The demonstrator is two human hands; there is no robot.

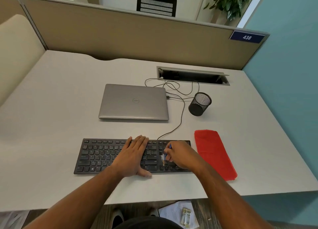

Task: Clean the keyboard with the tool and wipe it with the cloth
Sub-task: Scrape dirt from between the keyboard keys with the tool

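A black keyboard [99, 156] lies near the front edge of the grey desk [60, 108]. My left hand [132, 154] lies flat on the keys at the keyboard's middle, fingers straight. My right hand [180, 154] grips a small blue cleaning tool [166, 154] over the keys at the keyboard's right end; pale bristles show at the tool's lower tip, touching the keys. A folded red cloth [215, 153] lies on the desk just right of the keyboard, untouched.
A closed silver laptop [134, 102] sits behind the keyboard. A black mesh pen cup [199, 104] stands to its right, with thin cables [180, 94] running to an open cable tray [192, 75]. Partition walls [120, 36] close off the back and left.
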